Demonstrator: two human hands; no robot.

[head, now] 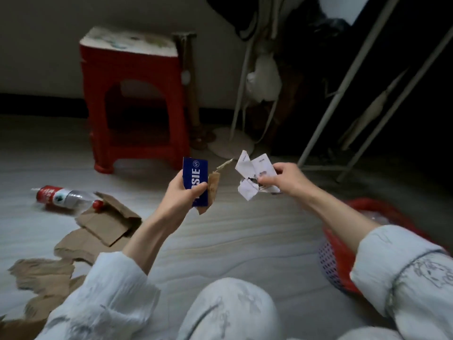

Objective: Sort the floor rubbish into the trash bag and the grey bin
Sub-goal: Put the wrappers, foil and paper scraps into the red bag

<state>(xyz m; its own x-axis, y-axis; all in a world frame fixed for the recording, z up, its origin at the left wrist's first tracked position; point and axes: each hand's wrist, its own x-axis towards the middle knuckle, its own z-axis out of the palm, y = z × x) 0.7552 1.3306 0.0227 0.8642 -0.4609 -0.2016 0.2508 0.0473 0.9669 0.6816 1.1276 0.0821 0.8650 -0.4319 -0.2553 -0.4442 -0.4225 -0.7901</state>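
Two hands full: left hand (182,196) grips blue box (195,181); right hand (285,179) pinches torn paper (250,171); suggest dropping paper into red basket (335,244) below right.

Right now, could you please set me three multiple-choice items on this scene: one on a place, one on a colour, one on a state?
1. Where does the plastic bottle lie?
A. on the stool
B. on the floor, left of the left hand
C. in the basket

2. What colour is the stool?
A. red
B. green
C. white

3. What does the right hand do?
A. hangs idle
B. presses the floor
C. pinches torn white paper

Key: B, it lies on its side beside the cardboard pieces; A, its legs are red; C, its fingers pinch the scraps.
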